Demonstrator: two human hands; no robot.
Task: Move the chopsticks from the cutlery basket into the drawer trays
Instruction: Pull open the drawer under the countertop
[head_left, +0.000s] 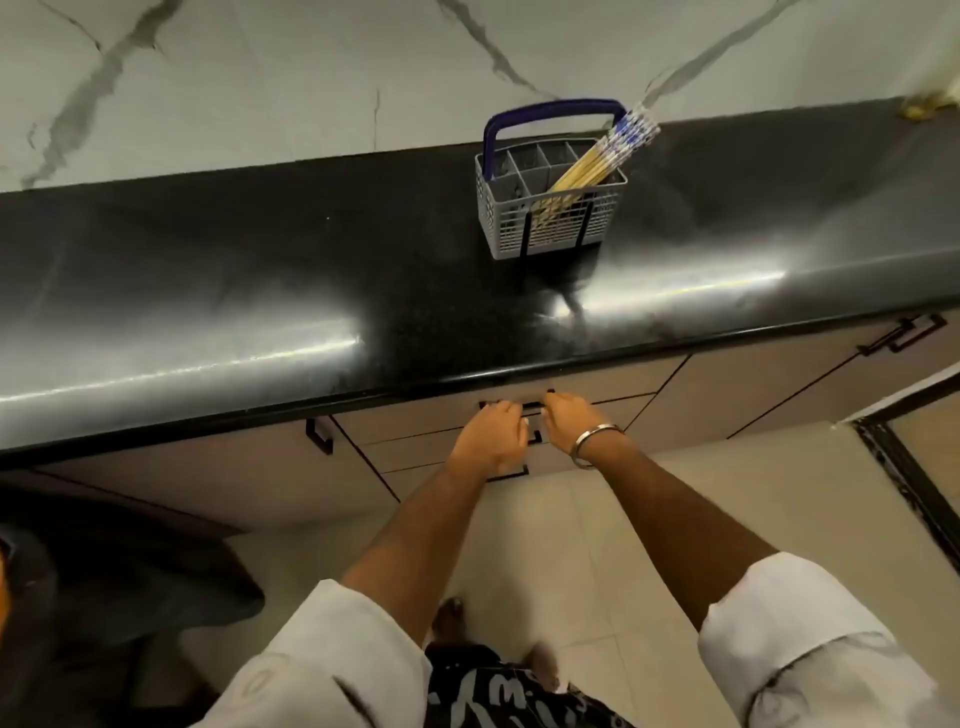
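At the near edge of the glossy black stone countertop (260, 291), both arms reach forward to the top beige drawer front (415, 415), which looks shut. The left hand (493, 434) has its fingers curled over the left part of the slim black bar handle (532, 405); just right of it, the right hand (574, 418), with a metal bangle (595, 441) at the wrist, grips the same bar. Two hands on one handle suggests the drawer is about to be pulled open so the trays inside can be reached. Further back and slightly right, the grey plastic cutlery basket with a blue handle (550, 228) stands upright. The bundle of bamboo chopsticks with blue-and-white patterned tops (597, 161) sits in its right compartments, long axis leaning, tops pointing up and to the far right
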